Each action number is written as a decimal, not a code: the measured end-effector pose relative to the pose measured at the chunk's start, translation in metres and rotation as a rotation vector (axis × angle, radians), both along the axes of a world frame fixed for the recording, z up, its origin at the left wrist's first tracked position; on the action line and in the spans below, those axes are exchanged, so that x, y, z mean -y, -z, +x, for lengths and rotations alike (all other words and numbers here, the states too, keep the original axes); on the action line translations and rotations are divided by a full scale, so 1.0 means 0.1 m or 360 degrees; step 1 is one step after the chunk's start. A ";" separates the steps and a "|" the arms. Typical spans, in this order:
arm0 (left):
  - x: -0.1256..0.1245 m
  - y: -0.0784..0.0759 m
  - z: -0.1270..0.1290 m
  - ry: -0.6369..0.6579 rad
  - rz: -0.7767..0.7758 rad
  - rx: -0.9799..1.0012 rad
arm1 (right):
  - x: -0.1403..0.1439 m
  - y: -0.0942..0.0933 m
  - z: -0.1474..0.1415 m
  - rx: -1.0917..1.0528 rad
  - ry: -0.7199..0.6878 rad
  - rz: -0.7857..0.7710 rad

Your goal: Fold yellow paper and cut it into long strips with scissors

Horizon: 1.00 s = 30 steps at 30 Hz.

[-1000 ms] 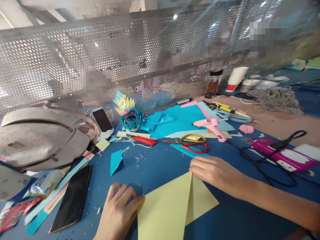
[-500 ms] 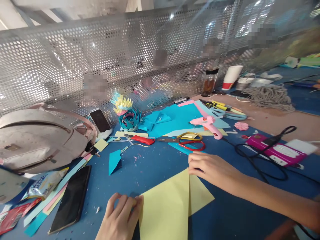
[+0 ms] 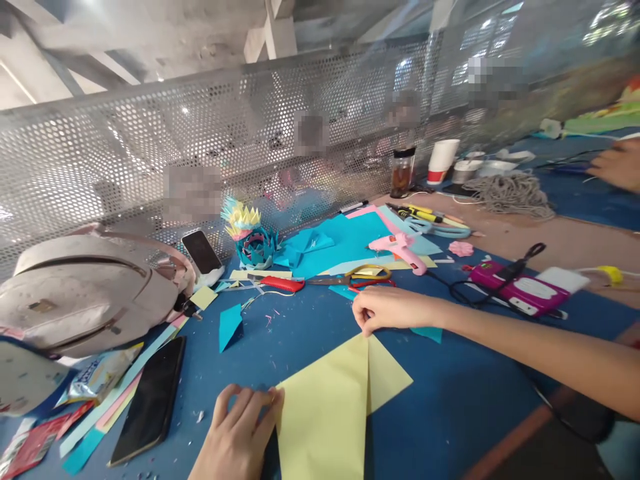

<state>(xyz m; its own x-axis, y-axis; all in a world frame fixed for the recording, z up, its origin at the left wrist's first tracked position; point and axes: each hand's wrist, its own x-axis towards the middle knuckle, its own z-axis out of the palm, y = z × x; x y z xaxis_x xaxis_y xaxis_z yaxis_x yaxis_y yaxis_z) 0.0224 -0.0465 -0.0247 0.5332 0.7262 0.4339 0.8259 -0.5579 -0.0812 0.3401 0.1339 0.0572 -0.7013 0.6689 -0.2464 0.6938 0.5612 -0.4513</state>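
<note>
A pale yellow sheet of paper (image 3: 325, 407), folded over so that a flap shows on its right, lies at the front of the blue table. At its left corner, my left hand (image 3: 240, 427) is closed, thumb and fingers pinching the edge. My right hand (image 3: 385, 310) pinches the upper corner, with the fingers curled together. Just beyond the right hand lie scissors (image 3: 373, 272) with yellow and red handles, partly covered by it. A red utility knife (image 3: 283, 284) lies left of them. A small folded blue paper (image 3: 231, 328) rests between the hands and the backpack.
A pink glue gun (image 3: 400, 250) lies behind my right hand, its cord running to a magenta power strip (image 3: 520, 288). On the left are a pale backpack (image 3: 95, 287) and a phone (image 3: 150, 400). A layered paper flower (image 3: 255, 243) stands at the back. Another person's hand (image 3: 620, 165) shows far right.
The view has tilted up and shifted slightly. My right hand stays at the paper's upper corner, its fingers turned further down onto it. The left hand keeps its hold. Another person's hand has appeared far right.
</note>
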 end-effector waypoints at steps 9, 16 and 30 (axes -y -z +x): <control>-0.23 -0.64 0.15 -0.0001 -0.0548 0.0245 | -0.15 -0.26 -0.13 -0.0103 -0.0178 -0.0040; -1.00 -0.91 0.65 0.0067 -0.0971 0.0998 | -0.15 -0.59 -0.66 -0.0147 -0.0468 -0.0011; -1.21 -0.91 0.50 0.0007 -0.0803 0.1750 | -0.19 -0.48 -0.86 -0.1198 -0.0133 0.0138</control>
